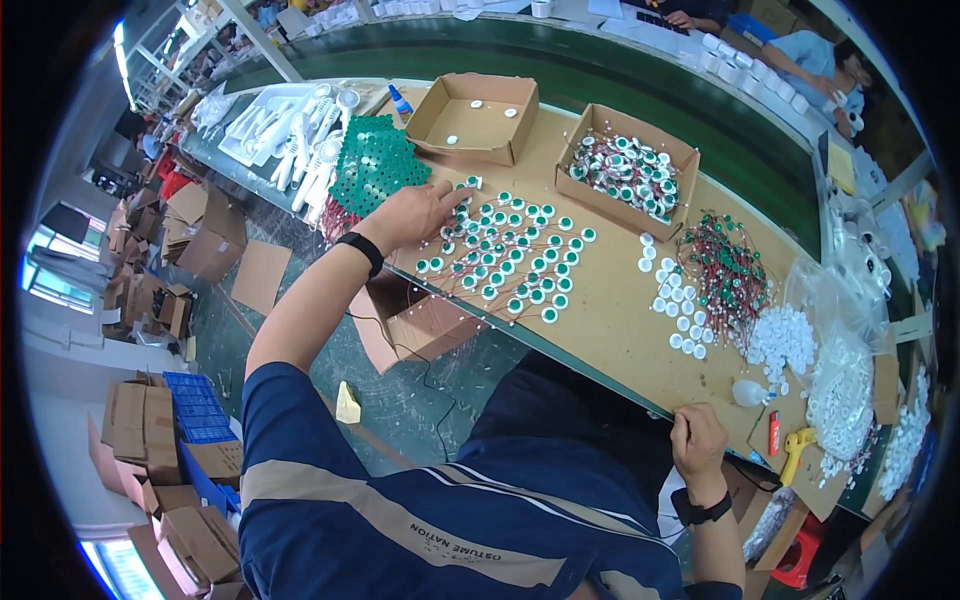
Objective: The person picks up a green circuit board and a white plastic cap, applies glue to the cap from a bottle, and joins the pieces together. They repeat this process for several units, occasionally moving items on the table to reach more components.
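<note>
- Green-and-white discs (505, 255) with thin wire leads are what my hands are working on; they lie in loose rows on the cardboard-covered table (610, 330), towards its left end.
- Nearest me, my right hand (697, 440) rests at the near edge of the table, fingers curled in; I cannot tell whether anything is held in it. A yellow-handled tool (795, 450) and a small red item (774, 432) lie just beside it at that edge.
- My left hand (415, 212) reaches across to the far-left side of the disc rows, fingers narrowed down onto the outermost discs, touching them.
- I judge the step in hand to be laying out or gathering the discs row by row. The next move calls for a fine pinch on one disc without dragging its neighbours by the wires.
- The rows' long axis runs from the table's near edge back towards its far left corner; the discs lie flat, green faces up, leads trailing towards the near edge.
- Further right, a bundle of wired discs (725, 270) lies beside loose white caps (785, 340).
- At the far edge stand two open cardboard trays, one nearly empty (470, 120), one full of discs (625, 170).
</note>
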Demonstrator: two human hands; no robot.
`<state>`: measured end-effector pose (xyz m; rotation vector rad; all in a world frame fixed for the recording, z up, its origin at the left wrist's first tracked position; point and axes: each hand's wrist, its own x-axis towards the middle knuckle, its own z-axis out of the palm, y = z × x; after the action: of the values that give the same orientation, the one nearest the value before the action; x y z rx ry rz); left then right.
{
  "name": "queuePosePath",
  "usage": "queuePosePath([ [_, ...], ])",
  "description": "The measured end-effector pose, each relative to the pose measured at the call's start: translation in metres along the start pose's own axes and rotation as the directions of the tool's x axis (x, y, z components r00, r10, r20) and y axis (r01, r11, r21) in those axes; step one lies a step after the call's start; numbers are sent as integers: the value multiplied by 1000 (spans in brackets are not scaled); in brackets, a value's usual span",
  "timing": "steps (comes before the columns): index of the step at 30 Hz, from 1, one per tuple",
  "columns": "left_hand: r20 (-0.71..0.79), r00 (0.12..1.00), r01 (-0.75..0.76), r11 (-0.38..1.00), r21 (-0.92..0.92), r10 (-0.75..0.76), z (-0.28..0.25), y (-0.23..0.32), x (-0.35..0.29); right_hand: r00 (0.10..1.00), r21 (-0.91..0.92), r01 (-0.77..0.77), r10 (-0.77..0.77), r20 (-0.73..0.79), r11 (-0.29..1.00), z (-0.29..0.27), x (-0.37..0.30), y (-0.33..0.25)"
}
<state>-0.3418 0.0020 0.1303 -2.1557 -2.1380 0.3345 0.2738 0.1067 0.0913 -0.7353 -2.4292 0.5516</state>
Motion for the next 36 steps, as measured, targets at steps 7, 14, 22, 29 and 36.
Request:
queuePosePath([
  [7, -146, 985, 64, 979, -191, -93, 26, -18, -6, 1000, -5, 7, -7, 5, 1000, 1, 1, 1],
  [14, -391, 865, 121, 888, -443, -313, 33, -24, 1, 1000, -6, 8, -8, 0, 1000, 0, 1, -1],
  [22, -222, 700, 358, 603, -713, -679, 1, -41, 5, 1000, -8, 2, -2, -6, 1000, 2, -1, 2],
  [29, -259, 620, 207, 473, -856, -741, -16, -58, 5, 1000, 0, 8, -8, -25, 1000, 3, 0, 0],
  [36, -28, 687, 151, 180, -972, -726, -79, -20, 29, 999, 4, -4, 4, -39, 1000, 0, -2, -2],
])
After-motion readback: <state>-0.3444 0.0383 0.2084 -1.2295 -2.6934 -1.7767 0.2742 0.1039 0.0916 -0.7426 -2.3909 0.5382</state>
